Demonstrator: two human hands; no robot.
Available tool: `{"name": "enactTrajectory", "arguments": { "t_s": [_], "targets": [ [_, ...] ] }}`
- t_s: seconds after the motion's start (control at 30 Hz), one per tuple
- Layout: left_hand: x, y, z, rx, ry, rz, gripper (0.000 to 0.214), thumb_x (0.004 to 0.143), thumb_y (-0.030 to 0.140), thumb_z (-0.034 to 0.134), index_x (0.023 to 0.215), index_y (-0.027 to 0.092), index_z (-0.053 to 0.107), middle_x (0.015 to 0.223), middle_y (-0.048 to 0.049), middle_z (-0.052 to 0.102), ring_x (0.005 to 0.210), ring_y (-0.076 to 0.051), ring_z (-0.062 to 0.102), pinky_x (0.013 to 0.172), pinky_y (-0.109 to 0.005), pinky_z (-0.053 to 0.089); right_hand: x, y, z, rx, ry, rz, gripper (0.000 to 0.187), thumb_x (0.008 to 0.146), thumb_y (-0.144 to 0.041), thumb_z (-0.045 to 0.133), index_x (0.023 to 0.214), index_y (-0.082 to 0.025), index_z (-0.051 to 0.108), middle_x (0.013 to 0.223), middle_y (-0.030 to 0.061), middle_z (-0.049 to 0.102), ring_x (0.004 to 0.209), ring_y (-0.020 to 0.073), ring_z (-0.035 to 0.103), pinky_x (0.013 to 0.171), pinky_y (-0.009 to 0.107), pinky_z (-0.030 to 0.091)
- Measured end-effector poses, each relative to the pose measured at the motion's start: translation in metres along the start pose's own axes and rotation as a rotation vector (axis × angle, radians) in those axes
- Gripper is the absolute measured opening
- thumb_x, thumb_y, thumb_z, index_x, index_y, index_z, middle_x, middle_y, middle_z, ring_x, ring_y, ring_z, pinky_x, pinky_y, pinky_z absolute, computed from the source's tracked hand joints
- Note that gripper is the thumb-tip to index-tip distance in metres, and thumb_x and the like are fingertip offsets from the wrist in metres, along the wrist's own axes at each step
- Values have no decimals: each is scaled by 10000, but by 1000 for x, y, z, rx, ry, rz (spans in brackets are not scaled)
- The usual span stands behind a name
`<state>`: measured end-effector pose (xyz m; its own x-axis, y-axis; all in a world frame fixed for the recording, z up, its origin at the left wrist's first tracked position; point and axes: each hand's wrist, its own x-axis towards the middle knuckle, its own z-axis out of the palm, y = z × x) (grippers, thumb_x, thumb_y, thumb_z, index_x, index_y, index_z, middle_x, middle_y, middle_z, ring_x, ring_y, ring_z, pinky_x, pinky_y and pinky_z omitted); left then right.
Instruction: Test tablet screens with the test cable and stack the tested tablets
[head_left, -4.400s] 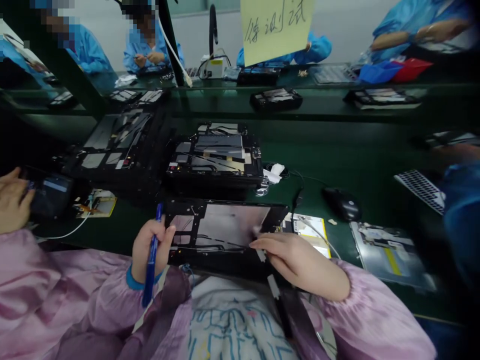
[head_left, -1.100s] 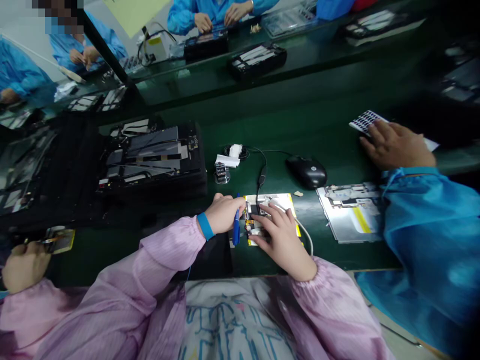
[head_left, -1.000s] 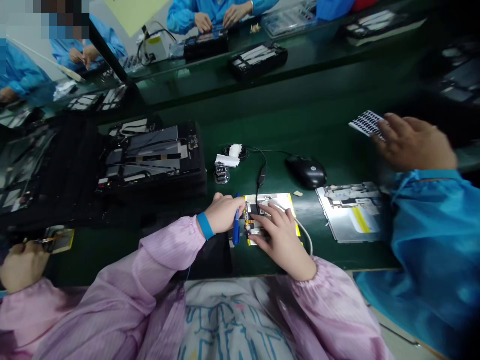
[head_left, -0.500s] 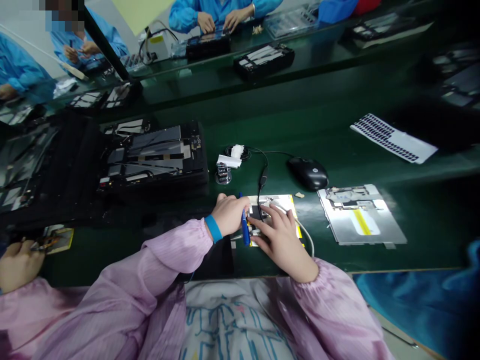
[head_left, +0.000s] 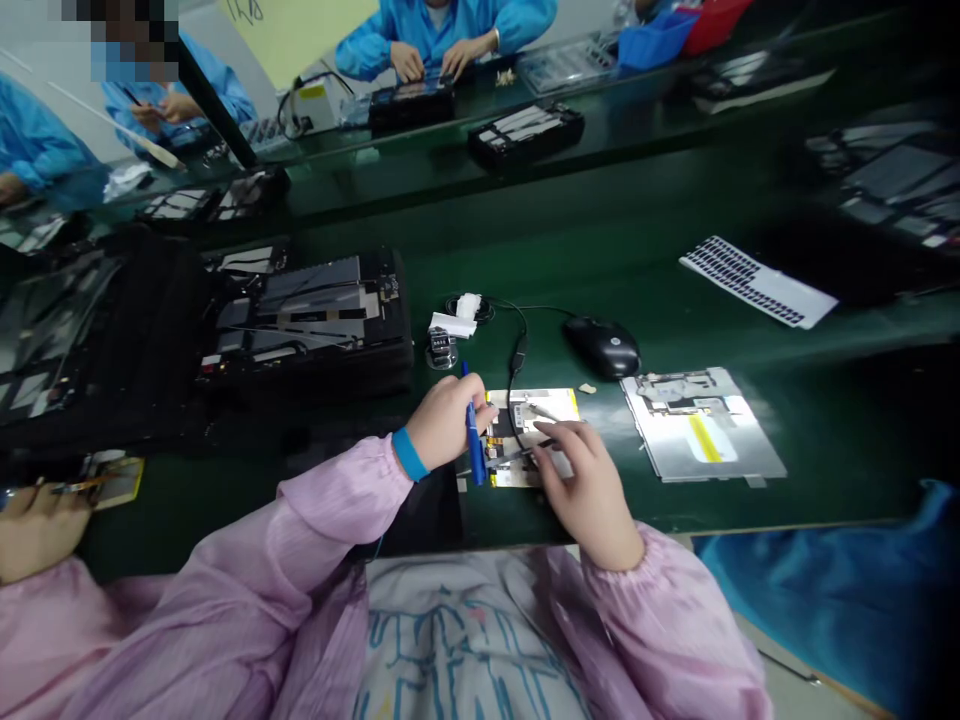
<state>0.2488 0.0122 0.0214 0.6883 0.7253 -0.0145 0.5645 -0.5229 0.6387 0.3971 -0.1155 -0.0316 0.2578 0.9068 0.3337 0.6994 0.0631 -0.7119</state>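
Lifted slightly, right hand (head_left: 585, 480); left hand (head_left: 448, 420) grips pen (head_left: 472, 435).

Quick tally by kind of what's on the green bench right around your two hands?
Blue pen, in left hand: 1
Yellow-edged board under right hand: 1
Black mouse: 1
Silver metal plate: 1
Black tray of parts: 1
Total: 5

Blue pen (head_left: 473, 440); yellow-edged board (head_left: 534, 425); black mouse (head_left: 602, 347); green table (head_left: 637, 270); pink sleeves (head_left: 330, 510).

round logo on black mouse (head_left: 602, 346), unreadable, yellow sign (head_left: 300, 35) writing cropped
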Motion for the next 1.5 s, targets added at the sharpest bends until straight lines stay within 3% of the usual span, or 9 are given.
{"name": "enactTrajectory", "arguments": {
  "t_s": [0.07, 0.23, 0.37, 0.47, 0.57, 0.67, 0.8, 1.0, 1.5],
  "targets": [
    [-5, 10, -1, -128, -11, 24, 221, 800, 216, 561, 698, 206, 365, 769, -9, 614, 726, -143, 542, 687, -267, 399, 3, -1, -7, 207, -30, 122, 152, 876, -277, 524, 912, -188, 643, 859, 71, 651, 753, 177, 619, 702, 330, 526],
    [-14, 26, 1, -365, -287, -6, 219, 831, 268, 533, 714, 203, 359, 666, 24, 584, 578, -96, 490, 567, -225, 366, 9, -10, -12, 705, -81, 347, 130, 797, -330, 654, 816, -202, 640, 738, 10, 659, 621, 127, 624, 610, 261, 525],
    [-15, 25, 1, -366, -263, -48, 256, 777, 237, 597, 718, 198, 351, 711, 22, 585, 574, -80, 447, 563, -217, 355, 7, -14, -1, 889, -67, 409, 162, 754, -334, 709, 805, -199, 635, 687, -3, 665, 620, 126, 642, 633, 260, 547],
    [-17, 23, 4, -486, -282, -79, 271, 806, 284, 578, 741, 203, 327, 791, 6, 611, 557, -70, 473, 560, -219, 372, 6, -16, 4, 951, -60, 362, 146, 765, -320, 700, 799, -203, 620, 711, -3, 668, 628, 125, 648, 625, 257, 553],
    [-18, 23, 4, -568, -389, -128, 254, 846, 316, 516, 747, 211, 307, 683, 36, 575, 497, -68, 451, 514, -212, 346, 8, -17, 1, 896, -58, 283, 109, 796, -293, 666, 788, -201, 608, 742, 7, 657, 631, 128, 646, 616, 265, 558],
    [-16, 23, -3, -451, -325, -109, 242, 836, 280, 518, 716, 205, 322, 591, 66, 468, 505, -70, 397, 519, -210, 323, 10, -15, -4, 768, -24, 220, 83, 822, -274, 629, 807, -198, 599, 812, 27, 641, 637, 135, 645, 624, 290, 565],
    [-13, 17, -8, -189, -260, -41, 206, 817, 195, 507, 677, 192, 356, 574, 64, 413, 541, -81, 395, 554, -220, 307, 5, -5, -2, 379, 52, 45, 56, 852, -214, 573, 848, -199, 627, 915, 67, 642, 853, 180, 643, 752, 338, 550],
    [-11, 6, 10, -77, -320, 38, 153, 775, 87, 438, 686, 194, 373, 623, 39, 468, 565, -102, 434, 558, -231, 313, -8, 6, 10, 26, -75, -196, 173, 884, -175, 525, 1022, -183, 627, 1018, 92, 656, 1000, 211, 592, 873, 404, 500],
    [-7, 15, 21, 197, -319, -58, 116, 777, 86, 493, 744, 192, 462, 628, -5, 541, 611, -167, 555, 578, -267, 390, -11, 6, 13, -205, -165, -254, 304, 916, -205, 463, 1189, -167, 592, 1083, 111, 608, 1043, 245, 523, 911, 431, 439]
  ]
}}
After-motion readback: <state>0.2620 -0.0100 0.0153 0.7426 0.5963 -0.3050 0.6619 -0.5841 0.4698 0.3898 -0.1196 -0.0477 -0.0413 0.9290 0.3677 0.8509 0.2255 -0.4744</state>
